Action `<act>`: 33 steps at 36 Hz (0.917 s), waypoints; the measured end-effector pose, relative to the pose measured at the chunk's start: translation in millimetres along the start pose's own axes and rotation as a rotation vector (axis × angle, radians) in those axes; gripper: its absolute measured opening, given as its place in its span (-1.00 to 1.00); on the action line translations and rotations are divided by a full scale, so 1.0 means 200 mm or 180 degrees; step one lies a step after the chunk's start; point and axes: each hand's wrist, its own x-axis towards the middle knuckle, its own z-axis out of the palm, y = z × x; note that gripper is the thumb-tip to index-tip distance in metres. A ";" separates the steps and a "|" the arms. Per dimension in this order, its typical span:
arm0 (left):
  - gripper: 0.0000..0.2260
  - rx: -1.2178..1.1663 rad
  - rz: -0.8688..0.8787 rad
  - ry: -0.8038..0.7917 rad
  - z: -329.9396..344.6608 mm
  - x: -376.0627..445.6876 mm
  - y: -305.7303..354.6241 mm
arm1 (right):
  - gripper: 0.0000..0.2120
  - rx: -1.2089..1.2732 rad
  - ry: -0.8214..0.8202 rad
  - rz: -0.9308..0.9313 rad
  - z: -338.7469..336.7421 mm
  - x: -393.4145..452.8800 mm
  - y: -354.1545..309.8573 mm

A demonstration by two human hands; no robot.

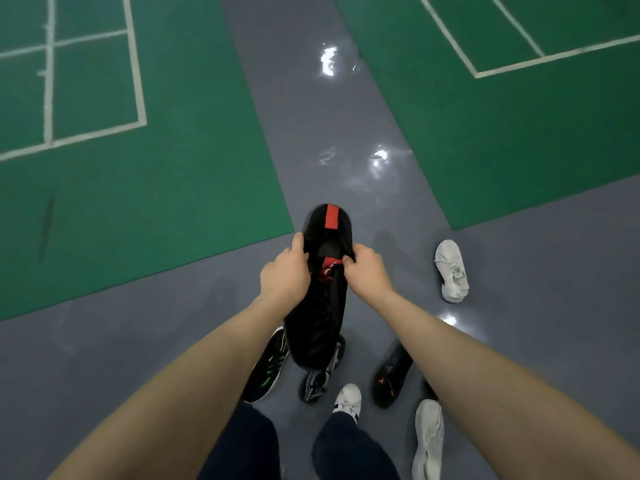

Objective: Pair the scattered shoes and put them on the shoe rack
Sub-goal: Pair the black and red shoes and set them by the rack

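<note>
A black high-top shoe with red tabs (323, 306) hangs in the air in front of me, heel up and toe down. My left hand (285, 271) grips the left side of its collar and my right hand (365, 271) pinches the right side near the red tongue tab. Below it on the grey floor lie a black shoe with green marks (268, 367), a black and grey shoe (320, 379) and a dark shoe with orange marks (391, 374). A white shoe (452, 270) lies to the right, another white shoe (429, 441) at the lower right. No shoe rack is in view.
I stand on a glossy grey floor strip (329, 116) between two green court mats with white lines (138, 150) (519, 116). My own foot in a white sneaker (348, 400) and my dark trouser legs (242, 445) show at the bottom.
</note>
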 end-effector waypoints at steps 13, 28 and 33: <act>-0.65 0.0042 0.0217 0.0010 -0.26 0.61 0.07 | -0.82 -0.0052 0.0438 -0.0074 -0.10 0.52 -0.30; -0.70 0.0115 0.0695 -0.0349 -0.07 1.73 -0.35 | -0.78 0.0538 0.0843 0.0347 0.44 1.48 -0.34; -0.65 0.0064 0.0687 -0.0389 0.25 1.98 -0.63 | -0.74 0.0836 0.0952 0.0902 0.76 1.64 -0.03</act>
